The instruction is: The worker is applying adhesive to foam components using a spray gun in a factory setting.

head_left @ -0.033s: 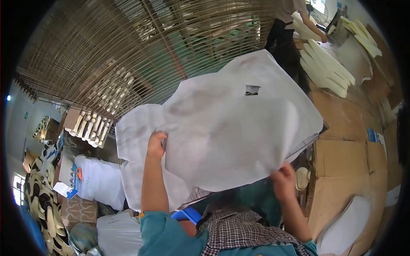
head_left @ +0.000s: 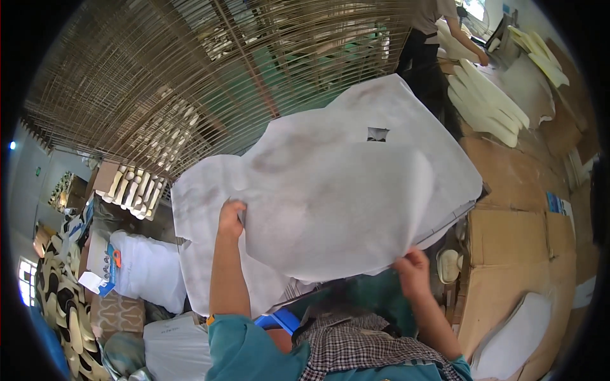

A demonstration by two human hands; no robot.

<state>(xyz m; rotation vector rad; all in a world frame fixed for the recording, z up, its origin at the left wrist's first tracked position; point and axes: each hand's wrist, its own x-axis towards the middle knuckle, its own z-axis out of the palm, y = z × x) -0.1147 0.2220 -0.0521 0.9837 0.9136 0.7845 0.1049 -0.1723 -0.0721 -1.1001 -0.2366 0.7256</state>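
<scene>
A large whitish sheet [head_left: 330,209], thin and bendable, lies over a wider pale sheet [head_left: 422,114] with a small square hole and brownish smudges. My left hand [head_left: 231,219] is closed at the upper sheet's left edge, the thumb on top; the fingers underneath are partly hidden. At its near right corner, my right hand [head_left: 414,272] pinches the upper sheet between thumb and fingers and holds that edge lifted and curled. Along the near right side, edges of what lies under the sheets show, with thin dark lines.
Beyond the sheets stands a rack of thin metal rods [head_left: 210,82]. Brown cardboard [head_left: 508,235] lies at the right, bearing a white cut piece [head_left: 515,336]. A white sack [head_left: 149,270] is at the left. Another person [head_left: 432,32] works at the far right beside pale foam-like pieces [head_left: 486,105].
My right hand has shifted a little left, drawing the upper sheet's corner with it. My left hand stays in nearly the same place.
</scene>
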